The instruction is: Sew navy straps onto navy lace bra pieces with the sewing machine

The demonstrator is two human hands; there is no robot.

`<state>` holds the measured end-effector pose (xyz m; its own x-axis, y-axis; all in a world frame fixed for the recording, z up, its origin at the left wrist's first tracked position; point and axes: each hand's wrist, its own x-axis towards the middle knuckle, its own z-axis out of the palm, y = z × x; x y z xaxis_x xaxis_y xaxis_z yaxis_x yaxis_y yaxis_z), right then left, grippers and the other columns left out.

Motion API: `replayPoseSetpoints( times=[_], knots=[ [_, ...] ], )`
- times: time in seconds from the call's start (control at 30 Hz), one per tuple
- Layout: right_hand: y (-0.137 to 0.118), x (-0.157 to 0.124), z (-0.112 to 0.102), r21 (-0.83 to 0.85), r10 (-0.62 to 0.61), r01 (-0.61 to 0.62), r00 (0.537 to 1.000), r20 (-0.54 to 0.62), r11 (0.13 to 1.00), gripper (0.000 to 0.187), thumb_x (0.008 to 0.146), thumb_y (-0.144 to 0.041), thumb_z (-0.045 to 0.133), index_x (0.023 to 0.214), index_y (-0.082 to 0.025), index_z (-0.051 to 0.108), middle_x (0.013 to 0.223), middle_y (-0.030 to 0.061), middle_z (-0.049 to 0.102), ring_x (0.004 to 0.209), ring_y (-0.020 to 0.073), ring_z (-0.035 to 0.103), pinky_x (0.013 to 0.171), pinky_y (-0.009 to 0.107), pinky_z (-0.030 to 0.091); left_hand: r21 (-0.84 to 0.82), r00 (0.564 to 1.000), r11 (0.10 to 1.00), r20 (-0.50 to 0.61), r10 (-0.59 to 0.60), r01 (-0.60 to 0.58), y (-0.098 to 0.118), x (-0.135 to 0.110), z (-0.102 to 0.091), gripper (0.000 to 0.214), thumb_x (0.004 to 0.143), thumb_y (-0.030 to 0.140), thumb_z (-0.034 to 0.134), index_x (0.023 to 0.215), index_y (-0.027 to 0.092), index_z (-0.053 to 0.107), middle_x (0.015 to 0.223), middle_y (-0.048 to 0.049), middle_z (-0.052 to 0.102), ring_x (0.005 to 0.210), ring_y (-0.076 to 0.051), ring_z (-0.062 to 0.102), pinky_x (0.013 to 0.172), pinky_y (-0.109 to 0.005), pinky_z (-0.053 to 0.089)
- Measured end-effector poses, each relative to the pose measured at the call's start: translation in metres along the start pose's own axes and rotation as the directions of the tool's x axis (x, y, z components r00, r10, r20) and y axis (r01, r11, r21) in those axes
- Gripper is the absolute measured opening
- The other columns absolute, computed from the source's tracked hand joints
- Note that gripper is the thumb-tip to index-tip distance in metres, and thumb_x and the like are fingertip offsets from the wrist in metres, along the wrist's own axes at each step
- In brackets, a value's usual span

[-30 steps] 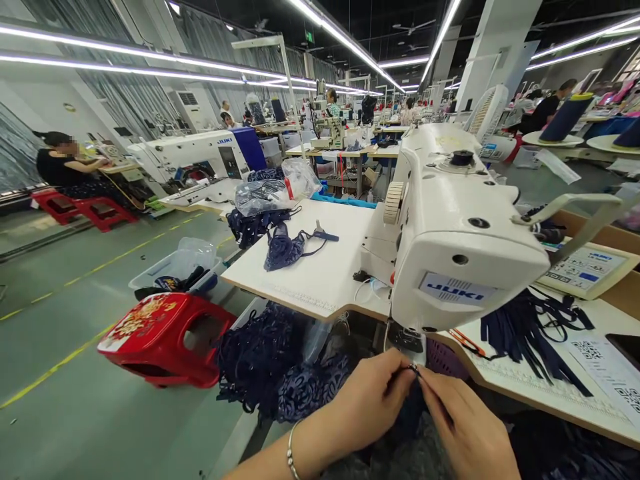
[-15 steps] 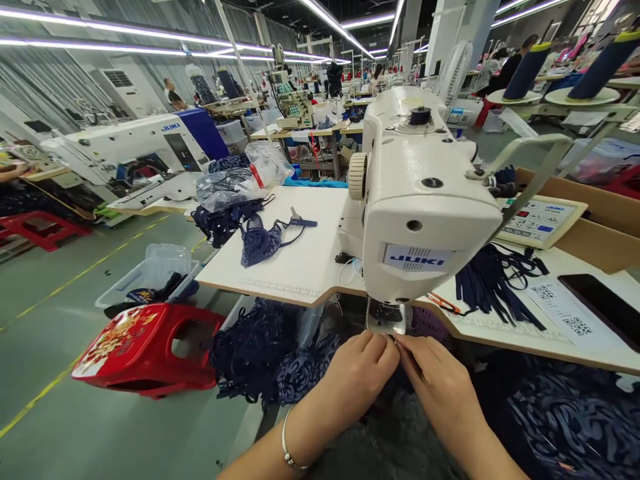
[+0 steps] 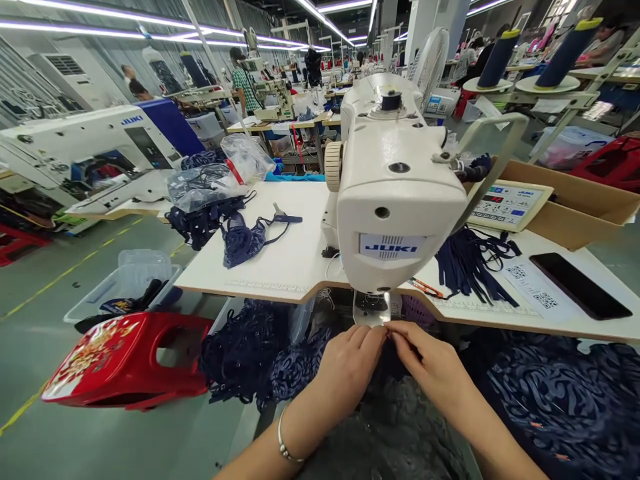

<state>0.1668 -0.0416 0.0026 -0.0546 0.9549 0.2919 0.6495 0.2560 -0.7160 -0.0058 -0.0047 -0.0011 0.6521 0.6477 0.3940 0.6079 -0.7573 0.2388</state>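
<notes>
My left hand [image 3: 350, 360] and my right hand [image 3: 430, 360] meet just in front of the needle area of a white JUKI sewing machine [image 3: 400, 200]. Both are closed, with fingertips pinched together at the metal sewing plate [image 3: 371, 313]. Dark fabric [image 3: 393, 363] hangs between and below them; most of the pinched part is hidden by my fingers. On the white table [image 3: 305, 257], left of the machine, lies a navy patterned bra [image 3: 245, 239] with its strap stretched to the right. Navy straps [image 3: 473, 267] lie bunched on the table's right side.
Orange-handled snips [image 3: 425, 288], a phone [image 3: 580, 283] and a control panel [image 3: 510, 203] are on the right, near a cardboard box [image 3: 590, 200]. A red stool [image 3: 135, 353] and a clear bin [image 3: 125, 277] stand at lower left. Navy garments [image 3: 565, 393] are piled at lower right.
The view has turned slightly to the right, so the machine and table sit further left. My hands stay together, pinching at the sewing plate.
</notes>
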Motion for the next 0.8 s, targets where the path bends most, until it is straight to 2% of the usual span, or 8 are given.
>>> replayPoseSetpoints(
  times=[0.17,0.37,0.47,0.57,0.67,0.73,0.8],
  knots=[
    [-0.003,-0.002,0.003,-0.015,-0.042,0.041,0.995,-0.091,0.999,0.023,0.093,-0.02,0.043,0.101,-0.022,0.065,0.088,0.0004,0.075,0.075,0.0137,0.071,0.072,0.023,0.058,-0.055,0.999,0.998,-0.02,0.028,-0.029,0.0,-0.003,0.008,0.019,0.101,0.017,0.034,0.112,0.017,0.05,0.09,-0.0053,0.065,0.078,-0.018,0.062,0.07,-0.031,0.053],
    [-0.007,0.0,0.004,-0.082,-0.058,0.049,0.992,-0.111,0.995,0.022,0.093,-0.019,0.042,0.092,-0.023,0.063,0.079,-0.001,0.071,0.066,0.0126,0.068,0.065,0.022,0.054,-0.058,0.997,0.998,-0.079,0.001,-0.006,0.003,-0.002,0.008,0.02,0.103,0.02,0.03,0.105,0.017,0.05,0.086,-0.0044,0.066,0.074,-0.017,0.063,0.065,-0.028,0.052],
    [-0.004,0.002,0.005,-0.151,-0.024,-0.01,0.976,-0.217,0.988,0.021,0.094,-0.021,0.041,0.092,-0.022,0.062,0.078,-0.0004,0.071,0.062,0.0128,0.067,0.062,0.022,0.053,0.038,0.996,0.999,-0.088,0.021,-0.017,0.007,0.001,0.007,0.019,0.101,0.019,0.033,0.105,0.017,0.051,0.077,-0.0025,0.066,0.063,-0.017,0.061,0.056,-0.027,0.048],
    [0.002,0.004,0.005,-0.196,0.03,-0.093,0.953,-0.303,0.976,0.02,0.095,-0.024,0.041,0.093,-0.021,0.06,0.081,0.0009,0.071,0.063,0.0135,0.068,0.062,0.022,0.052,0.062,0.994,0.996,-0.086,0.065,-0.06,0.009,0.001,0.004,0.018,0.101,0.02,0.037,0.109,0.015,0.052,0.068,-0.0003,0.065,0.056,-0.015,0.059,0.051,-0.026,0.045],
    [0.005,0.004,0.002,-0.203,0.005,-0.059,0.967,-0.254,0.977,0.02,0.098,-0.026,0.038,0.097,-0.022,0.058,0.084,0.002,0.07,0.065,0.0142,0.068,0.061,0.023,0.052,0.05,0.99,0.994,-0.099,0.1,-0.095,0.007,0.0,0.001,0.018,0.1,0.021,0.04,0.109,0.015,0.054,0.067,0.0004,0.064,0.056,-0.016,0.058,0.05,-0.027,0.044],
    [0.005,0.002,-0.003,-0.18,-0.04,0.011,0.987,-0.158,0.984,0.02,0.1,-0.028,0.037,0.105,-0.021,0.056,0.08,0.0015,0.068,0.064,0.0144,0.066,0.059,0.024,0.052,0.028,0.993,0.995,-0.075,0.093,-0.091,0.005,-0.001,-0.003,0.017,0.1,0.02,0.041,0.106,0.017,0.057,0.066,0.0009,0.062,0.057,-0.016,0.057,0.051,-0.026,0.044],
    [0.003,-0.001,-0.01,-0.159,-0.118,0.114,0.993,-0.014,0.981,0.021,0.1,-0.031,0.04,0.113,-0.021,0.054,0.08,0.0013,0.066,0.066,0.0154,0.066,0.061,0.025,0.053,-0.012,0.998,0.998,-0.009,0.064,-0.064,0.003,-0.001,-0.007,0.017,0.1,0.021,0.042,0.103,0.018,0.058,0.067,0.0007,0.062,0.06,-0.015,0.058,0.054,-0.026,0.045]
  ],
)
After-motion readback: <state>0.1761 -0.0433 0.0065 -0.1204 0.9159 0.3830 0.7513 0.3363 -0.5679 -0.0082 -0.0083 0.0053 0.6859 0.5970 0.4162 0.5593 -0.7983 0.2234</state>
